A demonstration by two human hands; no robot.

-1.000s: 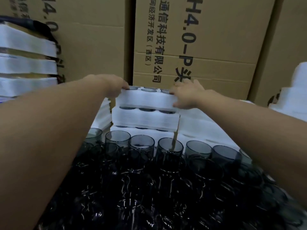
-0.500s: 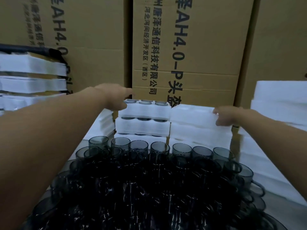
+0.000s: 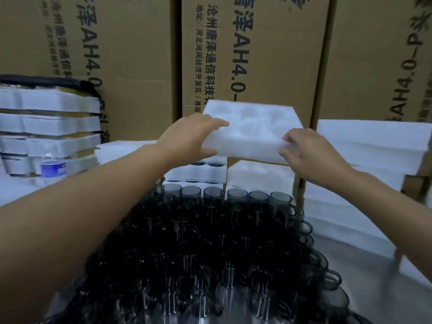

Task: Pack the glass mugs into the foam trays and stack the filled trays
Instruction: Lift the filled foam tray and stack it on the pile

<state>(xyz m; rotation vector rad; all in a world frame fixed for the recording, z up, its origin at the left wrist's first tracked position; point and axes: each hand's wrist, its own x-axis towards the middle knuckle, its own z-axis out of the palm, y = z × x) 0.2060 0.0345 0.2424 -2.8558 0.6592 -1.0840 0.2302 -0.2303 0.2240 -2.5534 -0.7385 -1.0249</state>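
Observation:
I hold a white foam tray [image 3: 251, 134] in the air with both hands, tilted so its empty moulded pockets face me. My left hand [image 3: 189, 136] grips its left edge, thumb underneath. My right hand [image 3: 306, 152] grips its near right corner. Under the lifted tray stands a stack of filled trays [image 3: 196, 173] with dark mug rims showing, and beside it a stack of plain foam trays [image 3: 259, 176]. A dense crowd of dark glass mugs [image 3: 210, 242] covers the table in front of me.
Printed cardboard cartons [image 3: 252, 54] form a wall behind. White foam blocks [image 3: 364, 146] pile up at the right. At the left are stacked foam-and-card packs [image 3: 46, 122] and a water bottle [image 3: 52, 166].
My left hand left the filled stack and my right hand lifted a foam tray off the right-hand pile; both hands now hold that tray up above the stacks.

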